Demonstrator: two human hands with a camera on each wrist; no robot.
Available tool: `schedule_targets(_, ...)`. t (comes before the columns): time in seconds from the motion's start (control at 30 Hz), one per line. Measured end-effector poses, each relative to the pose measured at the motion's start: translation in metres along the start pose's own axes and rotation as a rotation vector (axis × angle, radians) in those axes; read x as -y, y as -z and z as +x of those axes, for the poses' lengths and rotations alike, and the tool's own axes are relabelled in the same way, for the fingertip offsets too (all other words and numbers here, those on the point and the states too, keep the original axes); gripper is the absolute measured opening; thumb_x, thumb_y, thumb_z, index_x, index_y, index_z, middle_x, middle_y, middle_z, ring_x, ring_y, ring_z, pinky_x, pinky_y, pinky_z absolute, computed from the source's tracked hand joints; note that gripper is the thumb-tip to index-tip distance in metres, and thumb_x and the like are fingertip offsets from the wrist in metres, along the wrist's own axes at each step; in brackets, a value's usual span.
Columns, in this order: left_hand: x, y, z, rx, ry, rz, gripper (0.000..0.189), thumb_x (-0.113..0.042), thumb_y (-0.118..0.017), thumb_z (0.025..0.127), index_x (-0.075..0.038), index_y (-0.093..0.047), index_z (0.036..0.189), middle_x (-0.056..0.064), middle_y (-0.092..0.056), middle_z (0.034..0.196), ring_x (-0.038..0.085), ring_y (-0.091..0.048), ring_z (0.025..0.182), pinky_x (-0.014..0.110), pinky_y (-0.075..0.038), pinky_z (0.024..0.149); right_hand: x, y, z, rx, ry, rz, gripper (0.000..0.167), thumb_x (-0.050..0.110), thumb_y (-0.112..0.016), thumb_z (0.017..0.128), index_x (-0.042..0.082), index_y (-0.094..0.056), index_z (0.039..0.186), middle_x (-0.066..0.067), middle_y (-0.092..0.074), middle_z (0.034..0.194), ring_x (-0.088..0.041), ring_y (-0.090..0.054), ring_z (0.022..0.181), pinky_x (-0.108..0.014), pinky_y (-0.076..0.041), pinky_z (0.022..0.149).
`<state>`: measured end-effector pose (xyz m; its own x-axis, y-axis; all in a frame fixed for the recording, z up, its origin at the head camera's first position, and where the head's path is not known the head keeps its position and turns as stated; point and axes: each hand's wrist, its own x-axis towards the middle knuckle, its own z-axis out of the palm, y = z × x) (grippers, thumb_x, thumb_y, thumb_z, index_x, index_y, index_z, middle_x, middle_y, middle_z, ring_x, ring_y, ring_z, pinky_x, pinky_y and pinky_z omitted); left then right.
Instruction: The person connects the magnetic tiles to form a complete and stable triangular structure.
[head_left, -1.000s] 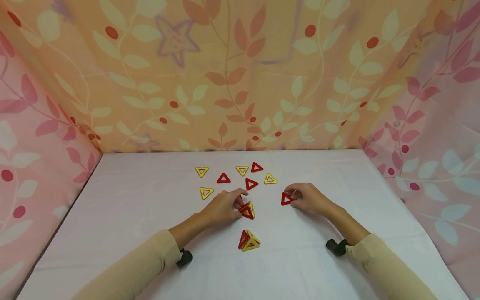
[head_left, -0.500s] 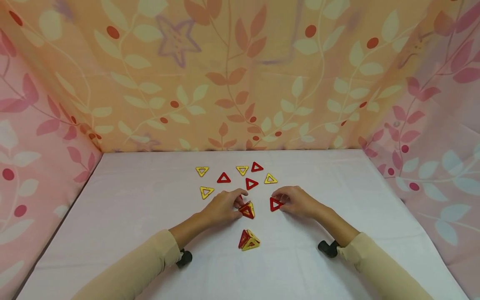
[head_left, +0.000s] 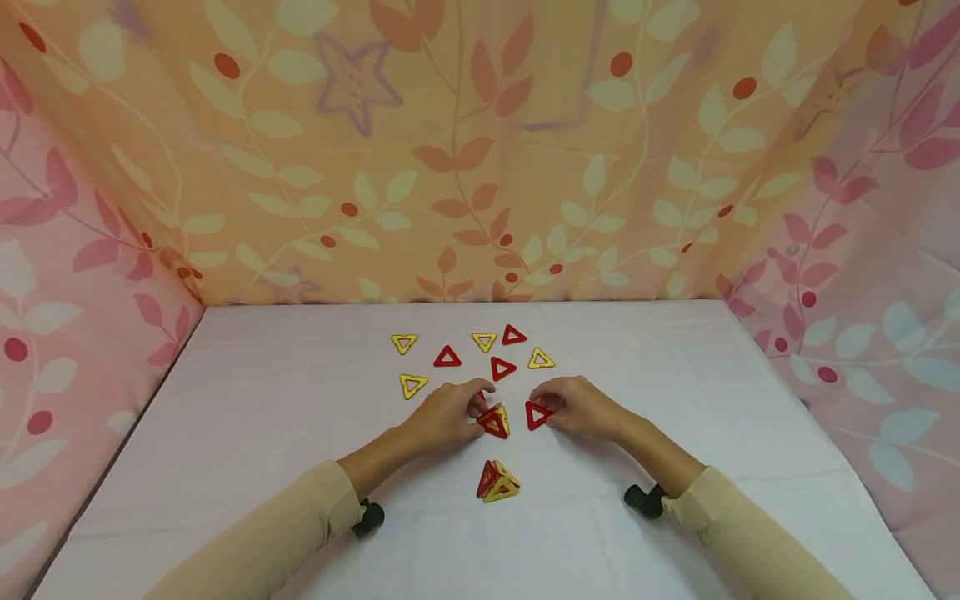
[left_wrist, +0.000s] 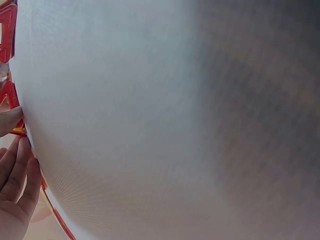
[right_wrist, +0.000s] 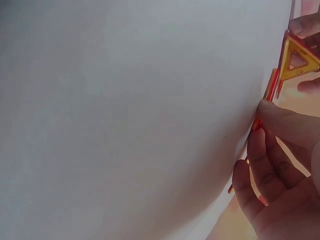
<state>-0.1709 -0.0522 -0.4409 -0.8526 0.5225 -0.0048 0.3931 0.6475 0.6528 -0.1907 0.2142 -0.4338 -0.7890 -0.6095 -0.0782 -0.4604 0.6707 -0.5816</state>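
My left hand (head_left: 448, 414) grips a small pyramid of red and yellow magnetic triangle tiles (head_left: 506, 422) at mid-table. Its thumb and fingers hold the left side, hiding part of it. To the right, my right hand (head_left: 587, 407) pinches a red triangle tile (head_left: 530, 415) between thumb and fingers, with a small gap between this tile and the pyramid. The right wrist view shows the pinched tile (right_wrist: 270, 89) edge-on, and a yellow face (right_wrist: 285, 71) of the pyramid beyond it. Nearer the person stands another red and yellow pyramid (head_left: 489, 479), touched by neither hand.
Loose hollow triangles lie flat beyond the hands, among them a red tile (head_left: 448, 362), another red tile (head_left: 511, 367) and a yellow tile (head_left: 404, 389). A white cloth (head_left: 247, 375) covers the table. Floral fabric walls (head_left: 480, 208) enclose the back and sides.
The right hand has carried its red tile leftward and slightly toward the person, closer to the held pyramid. My left hand and the loose tiles stay where they were.
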Motion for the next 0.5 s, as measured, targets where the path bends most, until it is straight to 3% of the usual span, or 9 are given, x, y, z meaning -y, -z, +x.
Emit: schedule_targets(0.5,0.0014,-0.0003,0.0004,-0.002,-0.012,-0.005,0.054,-0.012,-0.082,0.082,-0.011,-0.058,0.13,-0.004,-0.068,0.1,0.011,-0.064,0.091,0.026,-0.054,0.085,0.01,-0.0081,0.0091,0.02,0.05,-0.01,0.034,0.003,-0.076,0.086,0.006,-0.069,0.119,0.001,-0.07,0.106,-0.011,-0.061,0.092,-0.029,-0.054,0.086)
